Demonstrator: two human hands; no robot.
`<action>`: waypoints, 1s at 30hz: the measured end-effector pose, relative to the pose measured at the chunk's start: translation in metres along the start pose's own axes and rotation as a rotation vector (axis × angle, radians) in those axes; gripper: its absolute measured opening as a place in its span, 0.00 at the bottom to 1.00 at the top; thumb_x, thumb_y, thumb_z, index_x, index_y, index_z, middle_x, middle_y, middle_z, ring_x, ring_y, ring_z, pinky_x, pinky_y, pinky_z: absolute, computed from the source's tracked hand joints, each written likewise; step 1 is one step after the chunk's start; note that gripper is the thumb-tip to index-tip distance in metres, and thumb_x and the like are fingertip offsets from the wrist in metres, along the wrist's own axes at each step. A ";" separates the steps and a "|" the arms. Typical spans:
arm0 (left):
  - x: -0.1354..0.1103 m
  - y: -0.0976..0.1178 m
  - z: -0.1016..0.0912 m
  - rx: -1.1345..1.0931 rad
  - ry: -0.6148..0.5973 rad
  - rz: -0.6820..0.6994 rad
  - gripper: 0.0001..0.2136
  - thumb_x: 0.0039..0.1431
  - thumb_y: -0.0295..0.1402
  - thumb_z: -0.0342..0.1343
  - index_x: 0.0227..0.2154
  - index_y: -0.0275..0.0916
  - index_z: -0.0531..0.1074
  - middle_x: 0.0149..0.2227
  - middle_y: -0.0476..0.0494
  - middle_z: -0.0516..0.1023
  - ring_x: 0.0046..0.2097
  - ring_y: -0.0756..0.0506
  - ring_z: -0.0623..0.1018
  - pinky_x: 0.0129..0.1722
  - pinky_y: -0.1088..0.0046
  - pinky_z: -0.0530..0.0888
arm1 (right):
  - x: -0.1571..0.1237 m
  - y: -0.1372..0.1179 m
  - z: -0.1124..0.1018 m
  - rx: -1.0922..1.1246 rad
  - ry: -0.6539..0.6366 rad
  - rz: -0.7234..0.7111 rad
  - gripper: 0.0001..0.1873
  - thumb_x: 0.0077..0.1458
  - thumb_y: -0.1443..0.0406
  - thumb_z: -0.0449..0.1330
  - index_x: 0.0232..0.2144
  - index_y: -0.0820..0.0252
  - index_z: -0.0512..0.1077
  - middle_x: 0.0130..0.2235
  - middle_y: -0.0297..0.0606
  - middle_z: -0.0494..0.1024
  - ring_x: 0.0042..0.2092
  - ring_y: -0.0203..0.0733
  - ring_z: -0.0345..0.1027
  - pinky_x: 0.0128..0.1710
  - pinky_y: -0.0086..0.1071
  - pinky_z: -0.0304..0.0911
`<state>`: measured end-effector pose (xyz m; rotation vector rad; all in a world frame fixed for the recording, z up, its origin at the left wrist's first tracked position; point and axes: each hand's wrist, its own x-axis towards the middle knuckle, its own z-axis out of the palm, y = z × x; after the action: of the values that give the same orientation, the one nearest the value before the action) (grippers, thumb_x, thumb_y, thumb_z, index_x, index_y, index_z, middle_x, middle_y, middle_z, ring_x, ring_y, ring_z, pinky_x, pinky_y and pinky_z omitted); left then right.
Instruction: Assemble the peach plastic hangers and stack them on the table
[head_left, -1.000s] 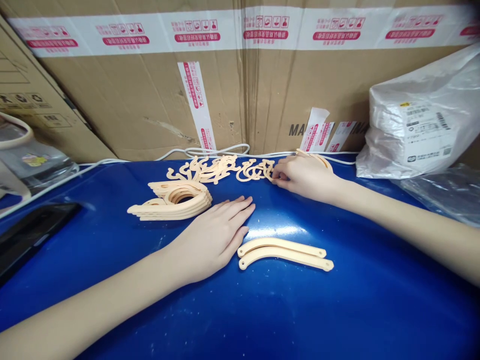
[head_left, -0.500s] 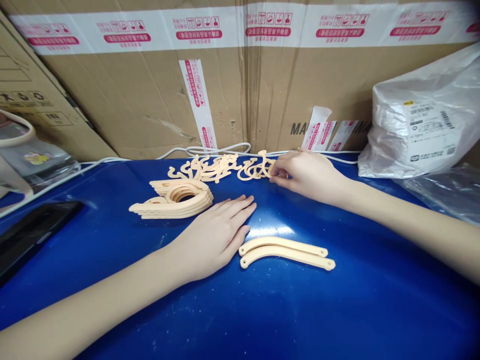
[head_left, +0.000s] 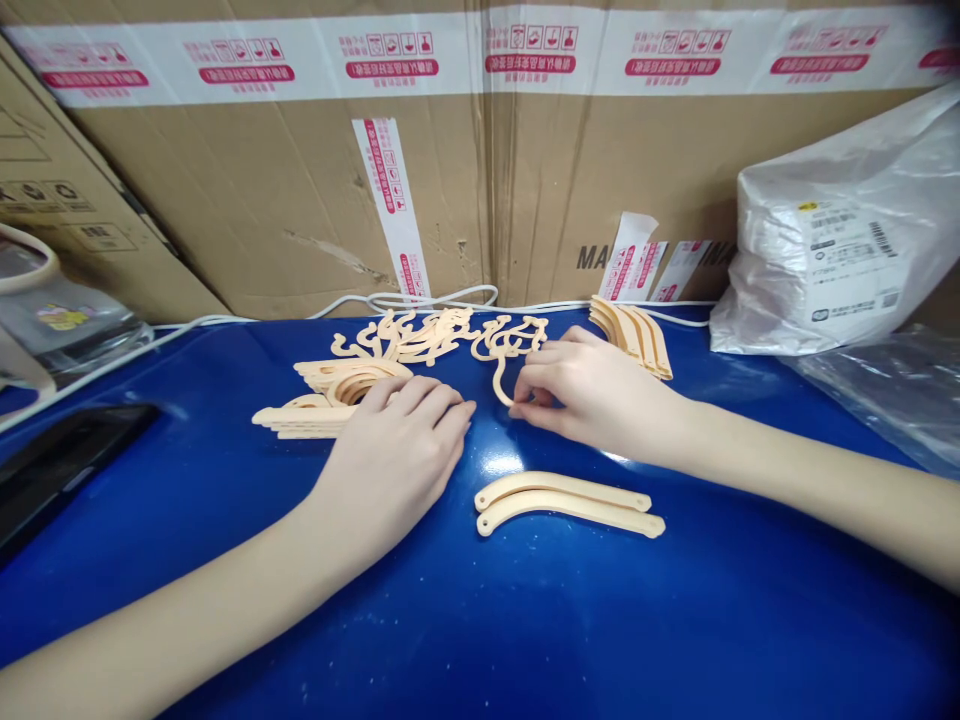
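Observation:
My right hand (head_left: 577, 390) is closed in a pinch on one end of a pale hanger hook (head_left: 501, 380), just in front of a loose heap of similar hooks (head_left: 431, 335). To its left, my left hand (head_left: 397, 450) is bent over the right end of a stack of curved pale hanger pieces (head_left: 300, 418). Its fingertips are hidden, so its grip on the stack does not show. Nearer me lie two slim curved hanger arms (head_left: 570, 500), side by side. Behind my right hand stands another group of curved arms (head_left: 634, 335).
A blue tabletop (head_left: 525, 620) lies under everything. Along its back run a white cable (head_left: 442, 298) and a large cardboard box (head_left: 300, 180). A black phone-like object (head_left: 67, 470) and a clear bag (head_left: 82, 325) are at left; a white plastic parcel (head_left: 832, 230) stands at right.
My right hand has come towards me from the heap with a hook in its fingers, uncovering the curved arms behind it. My left hand has moved left onto the stack, its fingers now bent.

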<state>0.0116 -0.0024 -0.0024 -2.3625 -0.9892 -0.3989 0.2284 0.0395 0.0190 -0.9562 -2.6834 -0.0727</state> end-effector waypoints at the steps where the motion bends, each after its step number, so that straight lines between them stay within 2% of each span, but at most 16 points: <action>1: -0.001 -0.001 0.000 0.010 -0.002 -0.004 0.13 0.65 0.29 0.47 0.40 0.34 0.78 0.38 0.41 0.81 0.39 0.38 0.77 0.39 0.59 0.69 | -0.001 -0.004 0.001 0.013 -0.009 -0.004 0.07 0.59 0.65 0.60 0.30 0.61 0.74 0.33 0.34 0.79 0.34 0.38 0.69 0.41 0.35 0.51; 7: -0.002 -0.002 0.003 0.000 -0.016 -0.011 0.14 0.66 0.32 0.47 0.37 0.34 0.78 0.35 0.41 0.81 0.39 0.38 0.77 0.38 0.58 0.67 | -0.004 -0.015 0.007 0.026 -0.024 -0.038 0.10 0.60 0.63 0.59 0.28 0.61 0.74 0.32 0.35 0.77 0.33 0.39 0.68 0.40 0.36 0.49; 20: -0.002 -0.002 0.006 -0.012 -0.008 0.021 0.15 0.67 0.32 0.46 0.32 0.35 0.77 0.31 0.42 0.79 0.38 0.39 0.76 0.38 0.60 0.67 | -0.006 -0.017 0.017 0.000 0.010 -0.091 0.11 0.60 0.59 0.60 0.29 0.60 0.75 0.30 0.35 0.76 0.33 0.40 0.64 0.38 0.35 0.47; 30: -0.001 -0.002 0.005 -0.009 -0.020 0.021 0.15 0.67 0.31 0.45 0.32 0.36 0.77 0.30 0.42 0.79 0.37 0.40 0.76 0.37 0.61 0.67 | -0.007 -0.017 0.017 -0.012 0.018 -0.138 0.14 0.61 0.57 0.58 0.30 0.59 0.76 0.31 0.35 0.77 0.34 0.40 0.63 0.39 0.36 0.47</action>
<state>0.0101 0.0011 -0.0066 -2.3875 -0.9726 -0.3730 0.2185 0.0242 0.0018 -0.7685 -2.7323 -0.1261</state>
